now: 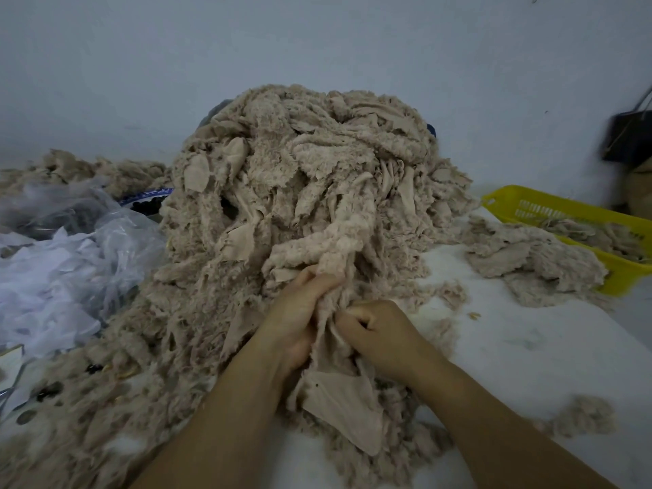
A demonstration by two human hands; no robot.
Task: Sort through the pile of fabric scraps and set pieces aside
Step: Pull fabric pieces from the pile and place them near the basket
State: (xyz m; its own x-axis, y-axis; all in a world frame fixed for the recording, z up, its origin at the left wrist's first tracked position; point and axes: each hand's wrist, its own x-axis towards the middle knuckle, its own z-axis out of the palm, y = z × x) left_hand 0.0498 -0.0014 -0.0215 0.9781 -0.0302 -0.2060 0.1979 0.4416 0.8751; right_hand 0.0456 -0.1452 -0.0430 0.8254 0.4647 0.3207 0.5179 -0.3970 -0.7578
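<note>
Digging in at the foot of the pile of fabric scraps (310,192), both hands meet on one piece. The left hand (294,322) has its grip wrapped round a fleecy beige strip (340,248) that runs up into the heap, fingers curled into the fluff. The right hand (382,330) sits right against it, grip narrow, fingers curled in and pinching the same cloth a little lower. Below the hands a smooth beige flap (342,407) hangs toward the near edge of the bench (511,347).

And what a pile it is: it rises at the middle of the bench, up against the pale wall at the back edge, and spills down to the near left corner. Over toward the right edge lies a smaller heap of scraps (529,259), apart from the main pile and touching a yellow basket (622,273), which holds more beige scraps. A loose tuft (582,414) sits alone near the near right corner. Along the left edge, crumpled clear plastic bags (88,248) and white cloth pieces (42,298) press against the pile. A dark bag (628,135) shows, blurred, at the far right by the wall.
</note>
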